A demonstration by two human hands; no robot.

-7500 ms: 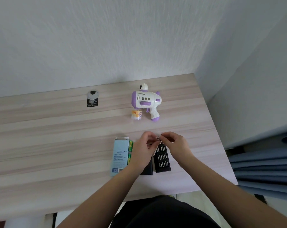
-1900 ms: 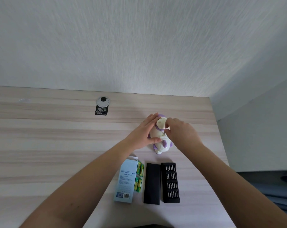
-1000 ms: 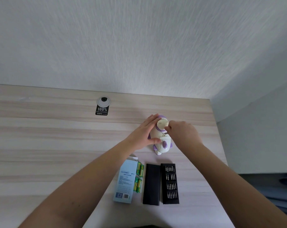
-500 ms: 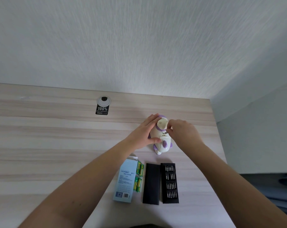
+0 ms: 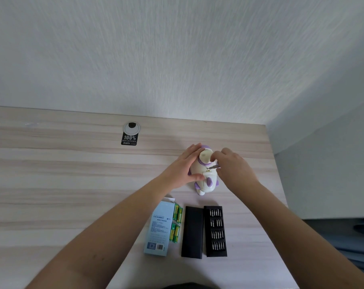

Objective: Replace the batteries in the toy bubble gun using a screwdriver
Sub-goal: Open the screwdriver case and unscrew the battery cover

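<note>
The white and purple toy bubble gun [image 5: 204, 176] lies on the wooden table [image 5: 62, 180], near its right side. My left hand [image 5: 184, 167] grips the gun's left flank and holds it still. My right hand [image 5: 233, 167] is closed around a thin screwdriver [image 5: 212, 167], whose tip points left at the middle of the gun's body. Most of the screwdriver is hidden in my fingers. Green batteries [image 5: 176, 223] lie in two pairs beside a pale blue battery box [image 5: 158, 228], nearer to me.
A black case lid [image 5: 192, 231] and a black tray of screwdriver bits [image 5: 215, 230] lie side by side in front of the gun. A round cable grommet [image 5: 131, 128] with a black sticker sits far back. The table's right edge is close to my right arm.
Earlier both hands worked over the bit tray while the gun stood farther back. Since then the gun has been laid down under both hands; in the last second my right hand shifted only slightly.
</note>
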